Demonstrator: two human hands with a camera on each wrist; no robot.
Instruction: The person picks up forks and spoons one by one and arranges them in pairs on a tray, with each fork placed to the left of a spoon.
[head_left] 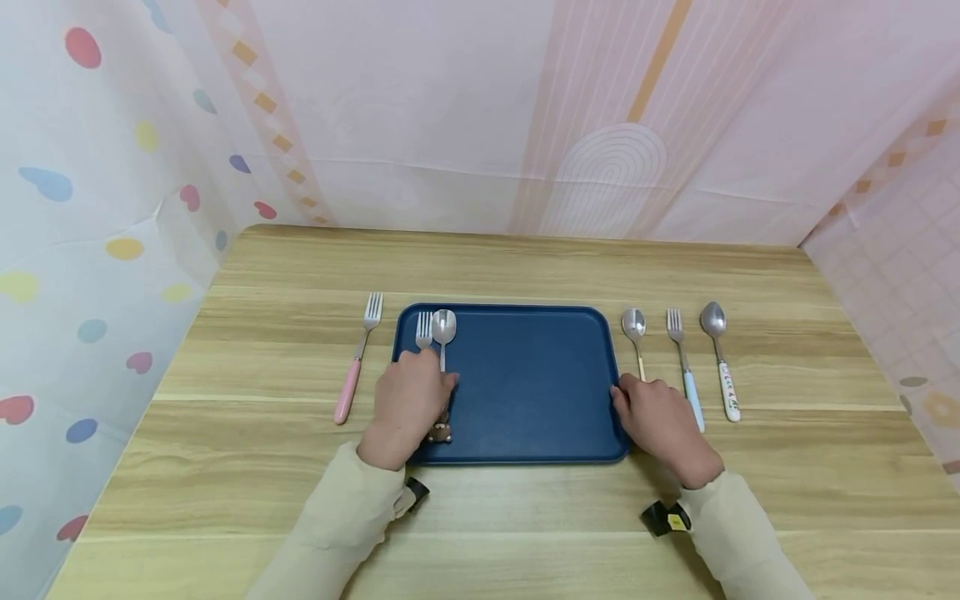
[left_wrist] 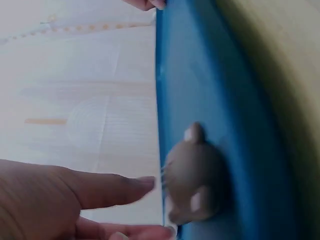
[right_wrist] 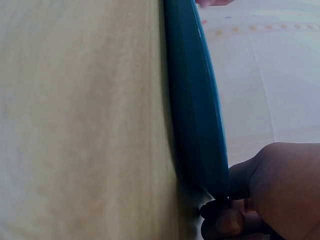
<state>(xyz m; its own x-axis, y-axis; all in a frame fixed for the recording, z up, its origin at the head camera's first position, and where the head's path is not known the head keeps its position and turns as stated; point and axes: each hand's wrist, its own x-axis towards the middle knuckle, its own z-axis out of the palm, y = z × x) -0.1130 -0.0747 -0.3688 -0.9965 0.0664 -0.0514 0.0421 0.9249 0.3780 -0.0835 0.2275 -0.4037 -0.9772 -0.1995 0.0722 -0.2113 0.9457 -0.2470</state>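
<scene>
A dark blue tray (head_left: 532,383) lies on the table. At its left end are a fork (head_left: 424,329) and a spoon (head_left: 444,327), side by side, heads to the far side. My left hand (head_left: 408,400) is over their handles, thumb and fingers stretched and apart in the left wrist view. A brown bear-shaped handle end (left_wrist: 197,180) shows close to its fingertips; whether they touch the handles is hidden. My right hand (head_left: 663,421) grips the tray's right rim, thumb at the edge and fingers curled below it in the right wrist view.
Left of the tray lies a pink-handled fork (head_left: 348,387). To its right are a spoon with a pale handle (head_left: 634,323), a blue-handled fork (head_left: 692,392) and a spoon with a patterned white handle (head_left: 727,392). A patterned curtain (head_left: 420,108) hangs behind the wooden table (head_left: 525,533).
</scene>
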